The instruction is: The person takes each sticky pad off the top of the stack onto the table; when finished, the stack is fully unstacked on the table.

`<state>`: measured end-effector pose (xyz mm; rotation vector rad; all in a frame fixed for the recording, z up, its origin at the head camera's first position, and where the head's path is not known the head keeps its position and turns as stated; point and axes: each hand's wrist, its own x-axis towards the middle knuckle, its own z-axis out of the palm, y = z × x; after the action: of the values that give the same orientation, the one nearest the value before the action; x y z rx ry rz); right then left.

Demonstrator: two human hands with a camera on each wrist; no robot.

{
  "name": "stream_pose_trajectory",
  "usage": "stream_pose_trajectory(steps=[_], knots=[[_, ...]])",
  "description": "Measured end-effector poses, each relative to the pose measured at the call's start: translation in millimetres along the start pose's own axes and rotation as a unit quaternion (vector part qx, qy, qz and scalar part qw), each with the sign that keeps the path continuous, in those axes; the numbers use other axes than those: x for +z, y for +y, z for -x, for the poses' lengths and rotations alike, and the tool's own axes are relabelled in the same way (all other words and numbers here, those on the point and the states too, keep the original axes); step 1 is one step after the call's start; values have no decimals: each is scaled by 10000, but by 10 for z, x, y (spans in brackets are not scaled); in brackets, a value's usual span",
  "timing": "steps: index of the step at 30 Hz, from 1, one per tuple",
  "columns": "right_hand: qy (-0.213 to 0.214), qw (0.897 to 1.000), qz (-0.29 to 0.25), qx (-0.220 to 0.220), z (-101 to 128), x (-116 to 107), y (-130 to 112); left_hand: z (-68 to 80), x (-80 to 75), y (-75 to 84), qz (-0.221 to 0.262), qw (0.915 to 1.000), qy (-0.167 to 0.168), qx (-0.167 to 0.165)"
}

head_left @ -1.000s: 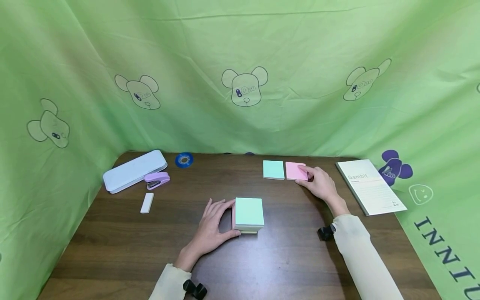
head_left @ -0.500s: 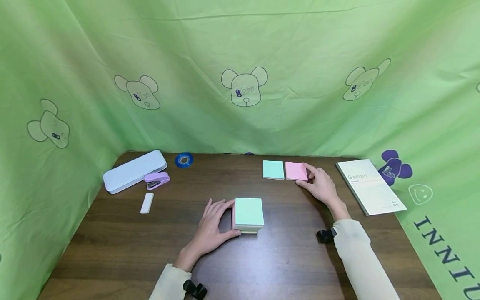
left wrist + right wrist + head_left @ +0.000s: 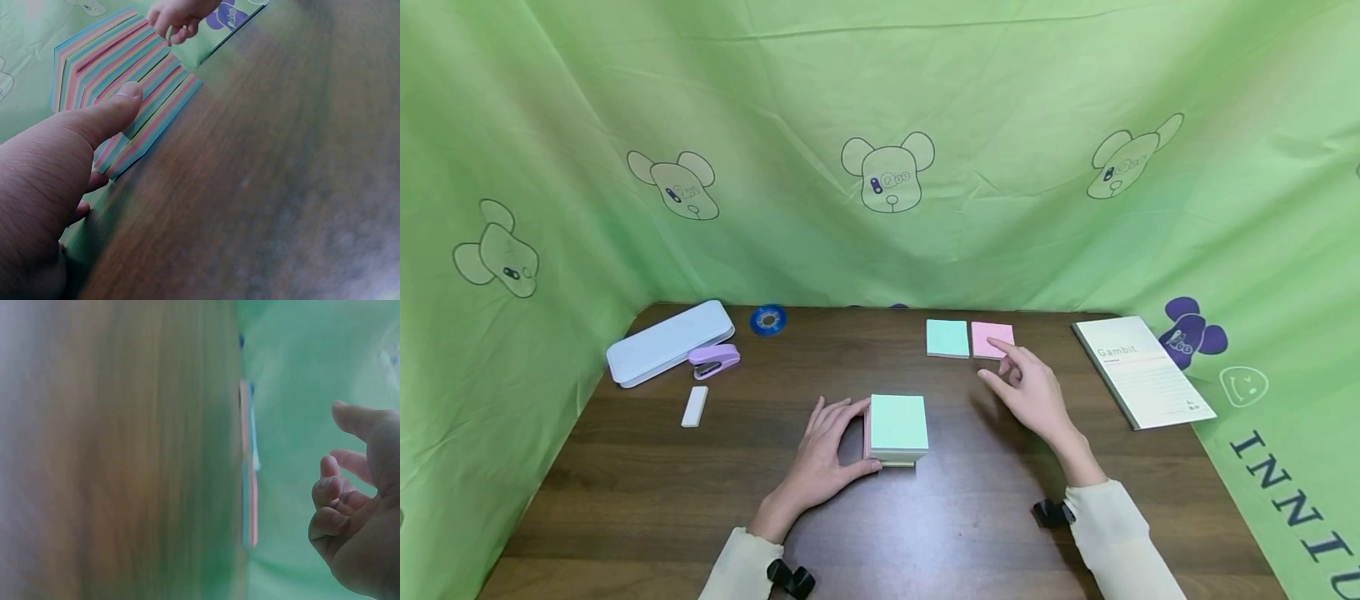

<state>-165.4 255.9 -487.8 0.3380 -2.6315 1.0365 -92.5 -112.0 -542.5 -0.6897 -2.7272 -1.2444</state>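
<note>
In the head view a tall stack of sticky notes [image 3: 898, 422] with a mint-green top stands mid-table. My left hand [image 3: 820, 458] holds it at its left side, the thumb on the near face. Striped pink, blue and yellow layers of that stack [image 3: 144, 69] show beside the thumb in the left wrist view. A pink sticky note pad [image 3: 991, 338] lies flat farther back, next to a mint sticky note pad [image 3: 947, 338]. Just short of the pink pad hovers my right hand [image 3: 1033, 396], thumb and index finger apart, holding nothing; its other fingers curl loosely.
At the left are a pale blue pencil case [image 3: 670, 343], a purple stapler [image 3: 715, 360], a white eraser [image 3: 694, 407] and a blue tape roll [image 3: 768, 320]. A notebook [image 3: 1138, 371] lies at the right edge. Green cloth [image 3: 790, 242] hangs behind the table.
My right hand has let go of the pink pad and drawn back toward me, its thumb and index finger now clear of the pad's edges. The left hand and stack stay put.
</note>
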Motion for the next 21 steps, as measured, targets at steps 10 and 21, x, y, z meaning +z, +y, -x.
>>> stream_pose_trajectory(steps=[10, 21], knots=[[-226, 9948, -703, -703, 265, 117, -488, -9, -3, 3, 77, 9999, -72, -98], [-1152, 9876, -558, -908, 392, 269, -873, 0, -8, 2, 24, 10000, -51, -63]])
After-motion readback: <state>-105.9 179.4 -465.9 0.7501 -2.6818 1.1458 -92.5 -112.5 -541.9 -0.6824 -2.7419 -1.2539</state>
